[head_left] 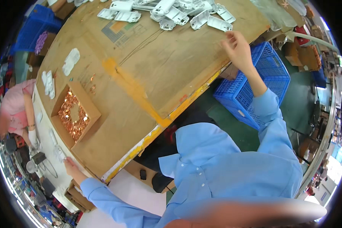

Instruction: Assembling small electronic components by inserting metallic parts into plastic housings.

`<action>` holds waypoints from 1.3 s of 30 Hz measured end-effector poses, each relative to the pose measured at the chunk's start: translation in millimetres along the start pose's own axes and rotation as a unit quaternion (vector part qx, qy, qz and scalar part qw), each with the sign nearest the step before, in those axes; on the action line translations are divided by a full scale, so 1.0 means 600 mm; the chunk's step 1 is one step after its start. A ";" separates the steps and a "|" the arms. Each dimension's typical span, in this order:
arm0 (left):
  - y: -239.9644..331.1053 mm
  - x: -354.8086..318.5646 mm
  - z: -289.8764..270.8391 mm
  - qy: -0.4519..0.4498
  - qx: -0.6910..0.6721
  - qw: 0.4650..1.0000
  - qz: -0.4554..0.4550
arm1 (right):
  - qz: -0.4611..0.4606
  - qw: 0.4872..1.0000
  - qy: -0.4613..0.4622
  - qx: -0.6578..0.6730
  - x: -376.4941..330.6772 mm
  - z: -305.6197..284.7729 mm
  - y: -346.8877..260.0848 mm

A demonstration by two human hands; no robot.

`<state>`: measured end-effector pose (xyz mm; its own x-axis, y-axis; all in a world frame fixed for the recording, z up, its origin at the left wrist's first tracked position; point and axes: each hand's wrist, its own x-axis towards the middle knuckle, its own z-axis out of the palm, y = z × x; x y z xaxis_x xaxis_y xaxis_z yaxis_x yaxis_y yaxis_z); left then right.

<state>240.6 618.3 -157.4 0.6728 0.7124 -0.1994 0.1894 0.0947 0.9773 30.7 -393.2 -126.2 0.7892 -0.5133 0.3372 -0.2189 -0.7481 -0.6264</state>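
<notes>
My right hand [238, 51] is raised over the table's right edge, fingers loosely curved and apart, with nothing seen in it. Just beyond its fingertips lies a white plastic casing [219, 23], the nearest of a heap of similar casings [175, 16] at the far side. At the lower left, my left hand [70, 167] reaches over the white work surface [45, 131]. Its fingers close on the near end of a small white casing [59, 153], partly blurred. Close by, an open cardboard box [88, 111] holds many small copper-coloured metal pieces [70, 127].
The brown-covered table [121, 110] has a yellow-taped edge. A blue plastic crate [250, 83] stands below it at right. White gloves [71, 61] lie at far left. A co-worker in pink [21, 102] works at the left, with a gloved hand near a small device [36, 161].
</notes>
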 end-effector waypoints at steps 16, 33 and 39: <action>0.055 -0.758 0.302 -0.283 0.104 0.941 0.151 | -0.238 0.970 -0.050 0.000 -0.041 -0.045 -0.099; -0.099 -0.947 0.155 -0.414 -0.210 0.864 -0.194 | -0.591 0.685 -0.387 0.179 -0.250 0.113 -0.535; -0.144 -0.940 0.114 -0.360 -0.259 0.874 -0.196 | -0.370 0.839 -0.370 0.148 -0.101 0.241 -0.652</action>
<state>-106.3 160.6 -134.0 0.9400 -0.0514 -0.3373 0.2832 0.6691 0.6871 151.3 -8.3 -3.1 0.8101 0.5294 0.2519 0.5547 -0.5530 -0.6216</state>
